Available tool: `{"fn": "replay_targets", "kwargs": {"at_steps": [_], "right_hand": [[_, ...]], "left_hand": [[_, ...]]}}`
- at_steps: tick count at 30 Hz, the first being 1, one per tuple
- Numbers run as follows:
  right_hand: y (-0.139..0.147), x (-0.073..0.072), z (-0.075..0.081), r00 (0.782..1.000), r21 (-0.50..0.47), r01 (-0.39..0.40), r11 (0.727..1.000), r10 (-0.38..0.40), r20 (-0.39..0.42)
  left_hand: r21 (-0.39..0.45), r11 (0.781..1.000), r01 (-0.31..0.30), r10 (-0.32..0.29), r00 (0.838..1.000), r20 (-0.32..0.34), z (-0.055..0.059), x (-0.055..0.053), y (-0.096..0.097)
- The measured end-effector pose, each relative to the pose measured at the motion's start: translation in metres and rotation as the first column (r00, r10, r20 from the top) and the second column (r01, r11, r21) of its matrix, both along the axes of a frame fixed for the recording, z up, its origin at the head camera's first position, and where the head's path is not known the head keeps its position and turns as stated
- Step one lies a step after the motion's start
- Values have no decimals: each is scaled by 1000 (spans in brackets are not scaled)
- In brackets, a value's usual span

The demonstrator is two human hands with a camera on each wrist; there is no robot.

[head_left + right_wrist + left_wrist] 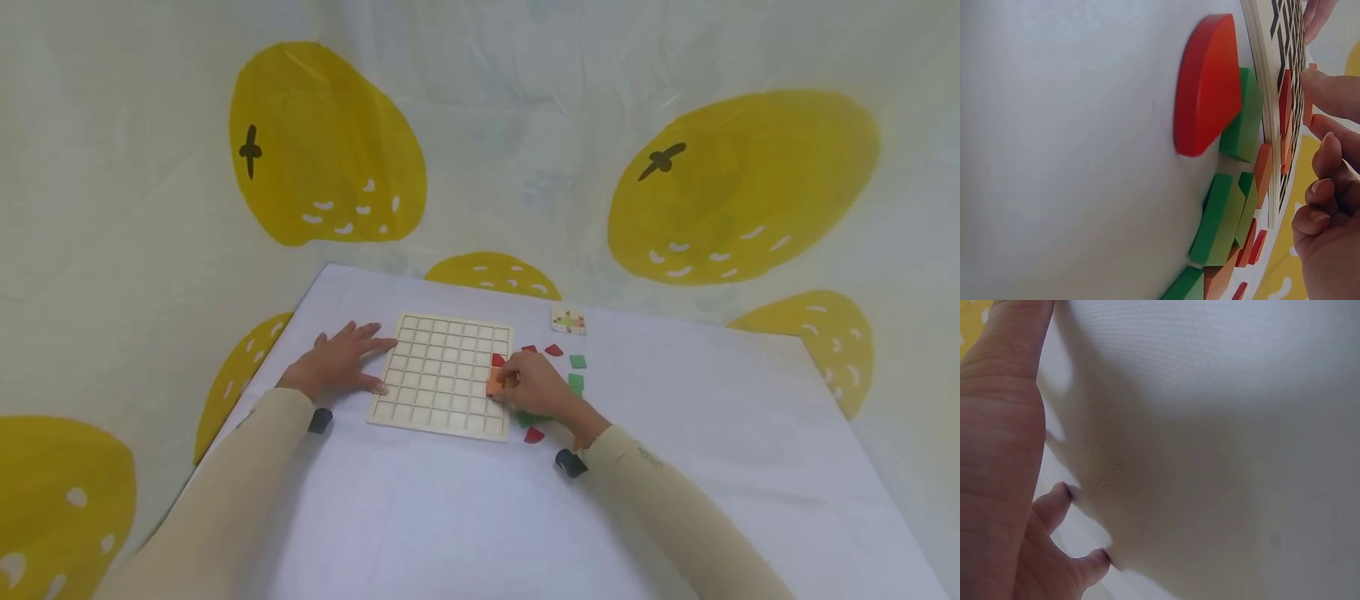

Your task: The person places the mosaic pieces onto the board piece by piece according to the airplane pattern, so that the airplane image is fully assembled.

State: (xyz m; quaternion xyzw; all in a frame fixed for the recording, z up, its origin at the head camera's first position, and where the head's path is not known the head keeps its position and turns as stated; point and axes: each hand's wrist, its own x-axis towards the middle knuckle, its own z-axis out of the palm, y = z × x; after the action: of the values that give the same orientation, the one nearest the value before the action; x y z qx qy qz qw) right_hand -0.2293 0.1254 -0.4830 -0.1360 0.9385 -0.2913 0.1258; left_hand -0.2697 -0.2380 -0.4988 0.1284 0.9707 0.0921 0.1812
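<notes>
A pale wooden grid board (431,367) lies on the white cloth. My left hand (341,358) spreads its fingers along the board's left edge, with fingertips at the rim; the left wrist view shows mostly that hand (997,462) and the cloth. Over the board's right side, my right hand (536,383) pinches a small orange piece (1309,103) between thumb and finger, the other fingers curled in. Close by on the board are a red piece (498,360) and another orange piece (1287,150). The right hand covers part of the loose pieces.
Right of the board lie green pieces (577,362) and red quarter-round pieces (534,436), plus loose orange ones (1263,169). A small pattern card (567,319) sits near the table's back edge. Behind hangs a white curtain with yellow fruit prints (330,150).
</notes>
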Motion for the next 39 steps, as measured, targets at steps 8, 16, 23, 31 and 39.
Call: {"fn": "replay_targets", "kwargs": {"at_steps": [8, 16, 23, 31, 39], "right_hand": [[-1, -4, 1, 999, -17, -38, 999, 37, -23], [-4, -5, -2, 1000, -16, -10, 1000, 10, 18], [-9, -5, -7, 1000, 0, -9, 1000, 9, 26], [-15, -4, -6, 1000, -5, -13, 1000, 13, -10], [-19, -5, -6, 1000, -3, -6, 1000, 6, 8]], "left_hand": [[2, 1000, 7, -7, 1000, -22, 6, 0, 0], [15, 1000, 6, -6, 1000, -24, 3, -3, 0], [5, 1000, 3, -3, 1000, -19, 1, -2, 0], [-7, 1000, 14, -14, 999, -33, 0, -1, -1], [-2, 1000, 12, -12, 1000, -26, 1, -1, 1]]}}
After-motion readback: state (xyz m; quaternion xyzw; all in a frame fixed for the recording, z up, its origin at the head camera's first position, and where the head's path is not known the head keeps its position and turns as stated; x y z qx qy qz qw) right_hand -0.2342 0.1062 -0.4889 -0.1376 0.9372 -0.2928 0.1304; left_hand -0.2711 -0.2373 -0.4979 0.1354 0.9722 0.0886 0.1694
